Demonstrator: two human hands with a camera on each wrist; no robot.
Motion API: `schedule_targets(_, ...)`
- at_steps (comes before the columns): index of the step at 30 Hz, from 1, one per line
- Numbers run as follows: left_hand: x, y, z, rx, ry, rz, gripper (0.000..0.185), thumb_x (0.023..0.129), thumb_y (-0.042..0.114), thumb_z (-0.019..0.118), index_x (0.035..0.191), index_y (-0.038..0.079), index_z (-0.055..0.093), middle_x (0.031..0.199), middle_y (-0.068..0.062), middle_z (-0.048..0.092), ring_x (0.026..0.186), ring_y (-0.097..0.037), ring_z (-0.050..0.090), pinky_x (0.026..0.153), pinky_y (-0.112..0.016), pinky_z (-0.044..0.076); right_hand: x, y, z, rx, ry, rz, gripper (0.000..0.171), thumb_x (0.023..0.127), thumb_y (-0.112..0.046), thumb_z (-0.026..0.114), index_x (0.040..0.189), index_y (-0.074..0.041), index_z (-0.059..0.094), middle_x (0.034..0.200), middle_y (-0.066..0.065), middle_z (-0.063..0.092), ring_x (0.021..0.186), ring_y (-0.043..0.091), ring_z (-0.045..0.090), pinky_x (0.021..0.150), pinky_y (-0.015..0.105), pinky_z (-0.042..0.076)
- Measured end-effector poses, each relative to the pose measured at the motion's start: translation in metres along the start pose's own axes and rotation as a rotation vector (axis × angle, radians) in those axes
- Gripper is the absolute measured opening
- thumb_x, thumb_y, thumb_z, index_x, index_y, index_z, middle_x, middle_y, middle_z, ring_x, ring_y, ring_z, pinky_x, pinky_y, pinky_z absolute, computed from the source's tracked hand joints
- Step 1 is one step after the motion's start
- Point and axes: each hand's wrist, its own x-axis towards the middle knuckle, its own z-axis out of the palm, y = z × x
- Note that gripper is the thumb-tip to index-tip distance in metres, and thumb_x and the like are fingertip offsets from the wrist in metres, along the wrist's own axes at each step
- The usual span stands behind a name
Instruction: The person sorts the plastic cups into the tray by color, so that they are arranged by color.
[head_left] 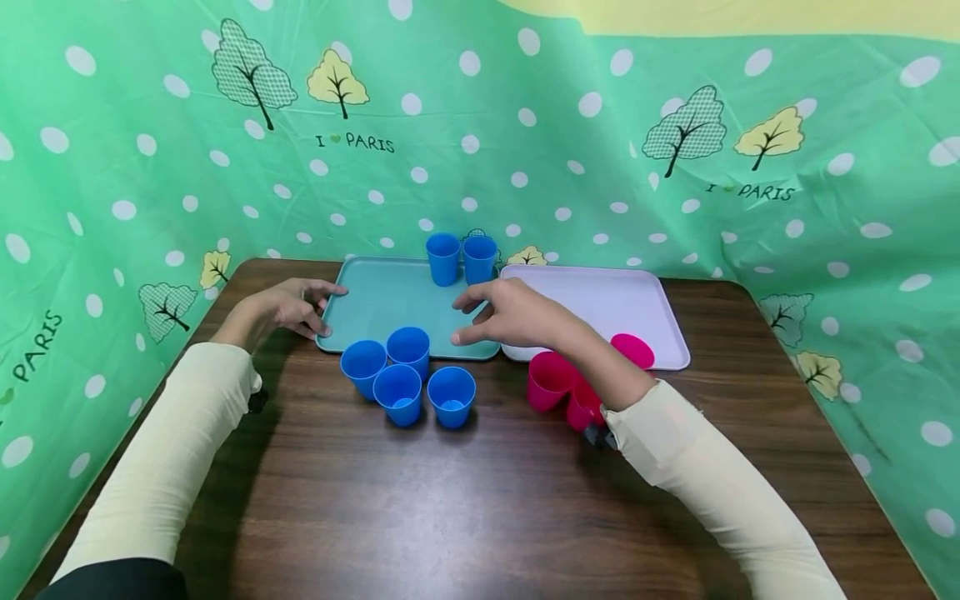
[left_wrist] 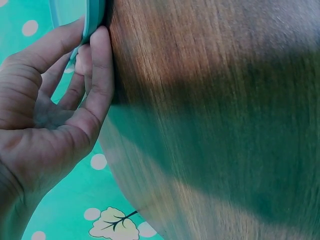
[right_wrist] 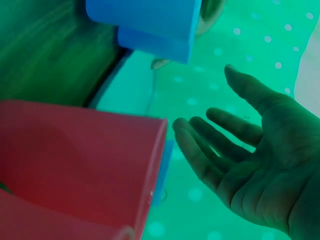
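while dotted cloth (head_left: 480, 100) backs the wooden table (head_left: 450, 517), left grip (head_left: 285, 305) pinches teal tray (head_left: 382, 300), right grip (head_left: 513, 312) spreads empty.

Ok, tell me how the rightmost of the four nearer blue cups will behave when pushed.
The blue cup is probably light, as it looks empty and thin-walled. It may tip if pushed near the rim, since it narrows toward its base. Its smooth-looking wall might be slightly slippery.

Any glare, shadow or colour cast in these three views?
Head view: pale sheen on the near part of the table, shadow beside the left sleeve; left wrist view: a broad dark shadow across the table, some sheen at top right; right wrist view: dim, with a strong green cast over the right hand.
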Motion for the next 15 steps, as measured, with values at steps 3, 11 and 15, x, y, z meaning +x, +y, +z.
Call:
schedule_targets(3,0.0,0.001,0.0,0.0,0.001,-0.004,0.095,0.093,-0.013,0.082,0.175,0.006,0.038,0.118,-0.01,0.047,0.091,-0.02,0.065,0.081,-0.038,0.068,-0.002,-0.001,0.005,-0.003,-0.021,-0.012,0.061,0.1,-0.035,0.088,0.152,-0.008,0.071,0.148,0.011,0.074,0.125,0.027,0.079,0.102,0.041,0.068)
schedule_targets(11,0.0,0.001,0.001,0.009,-0.001,-0.004,0.096,0.093,-0.013,0.082,0.176,0.006,0.038,0.123,-0.012,0.048,0.094,-0.021,0.06,0.082,-0.037,0.068,-0.008,-0.006,0.018,0.008,-0.072,-0.04,0.059,0.101,-0.037,0.087,0.151,-0.01,0.072,0.15,0.013,0.074,0.128,0.029,0.077,0.099,0.039,0.069)
schedule_targets(15,0.001,0.001,0.002,0.009,0.0,-0.006,0.095,0.094,-0.013,0.082,0.176,0.007,0.038,0.123,-0.012,0.048,0.095,-0.021,0.061,0.082,-0.037,0.068,-0.012,-0.008,0.024,0.017,-0.093,-0.058,0.06,0.1,-0.039,0.087,0.151,-0.01,0.072,0.15,0.011,0.074,0.129,0.029,0.076,0.097,0.037,0.069)
